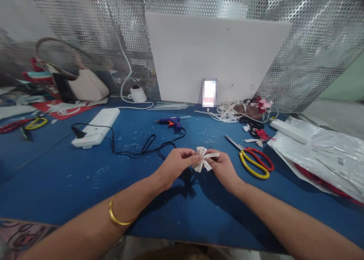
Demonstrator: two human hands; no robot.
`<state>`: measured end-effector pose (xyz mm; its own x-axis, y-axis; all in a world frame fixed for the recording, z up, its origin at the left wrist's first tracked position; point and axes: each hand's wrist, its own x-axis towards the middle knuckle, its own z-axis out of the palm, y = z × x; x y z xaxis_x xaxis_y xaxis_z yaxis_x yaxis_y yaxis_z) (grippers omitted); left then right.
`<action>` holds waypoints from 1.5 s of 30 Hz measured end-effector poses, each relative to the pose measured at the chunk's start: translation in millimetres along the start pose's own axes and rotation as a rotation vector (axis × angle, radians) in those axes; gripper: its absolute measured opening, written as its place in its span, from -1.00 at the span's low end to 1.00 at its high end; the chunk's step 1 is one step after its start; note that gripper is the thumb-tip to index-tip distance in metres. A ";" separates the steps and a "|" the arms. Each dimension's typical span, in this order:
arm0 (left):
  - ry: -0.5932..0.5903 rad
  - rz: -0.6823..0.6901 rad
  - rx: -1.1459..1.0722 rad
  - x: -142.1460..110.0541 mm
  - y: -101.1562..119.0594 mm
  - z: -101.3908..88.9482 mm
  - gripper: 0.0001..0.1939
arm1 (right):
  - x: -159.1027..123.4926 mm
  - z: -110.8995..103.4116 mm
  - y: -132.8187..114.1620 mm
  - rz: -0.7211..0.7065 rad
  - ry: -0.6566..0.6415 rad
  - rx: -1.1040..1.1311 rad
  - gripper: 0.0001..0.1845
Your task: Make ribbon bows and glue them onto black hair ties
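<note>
A small white ribbon bow (201,152) with dark printed lettering is held up above the blue table, between my two hands. My left hand (179,163) pinches it from the left, thumb over its middle. From the other side my right hand (223,167) has its fingers closed at the bow, where a printed ribbon end (212,155) sticks out over them. The right fingertips are partly hidden behind the ribbon. Scissors (250,157) with one red and one yellow handle lie to the right of my right hand. Beyond my left hand lies a blue glue gun (170,121).
A white power strip (98,127) sits at left, the black cord (136,152) running across the table. A phone (209,93) leans on a white board (218,55). Tangled white ribbon (229,112), red bows (263,134) and plastic packages (324,153) lie at right; a handbag (88,85) stands back left.
</note>
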<state>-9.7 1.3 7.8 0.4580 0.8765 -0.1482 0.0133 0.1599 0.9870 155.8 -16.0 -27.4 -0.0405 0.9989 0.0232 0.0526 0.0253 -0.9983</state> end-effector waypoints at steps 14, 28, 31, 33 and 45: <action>0.002 -0.065 -0.252 3.5 -1.6 -2.0 -0.77 | -0.3 2.7 -6.1 -0.012 0.014 -0.004 -0.79; 0.043 -0.225 -0.521 9.6 -2.4 -7.1 -0.89 | -6.0 1.4 -14.0 0.030 -0.045 0.126 -0.76; 0.030 -0.233 -0.538 9.8 -2.2 -7.2 -0.88 | -6.0 1.3 -13.9 0.030 -0.045 0.137 -0.77; 0.013 -0.257 -0.584 9.5 -1.7 -7.6 -0.87 | -5.9 1.7 -14.1 0.031 -0.041 0.157 -0.79; -0.118 -0.141 -0.444 5.6 -1.6 -6.0 -0.82 | -5.0 2.2 -12.2 -0.023 -0.066 0.186 -0.77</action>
<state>-12.5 8.7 5.0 0.5772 0.7790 -0.2448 -0.2870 0.4743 0.8323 153.2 -21.3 -15.5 -0.1049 0.9933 0.0489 -0.1338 0.0346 -0.9904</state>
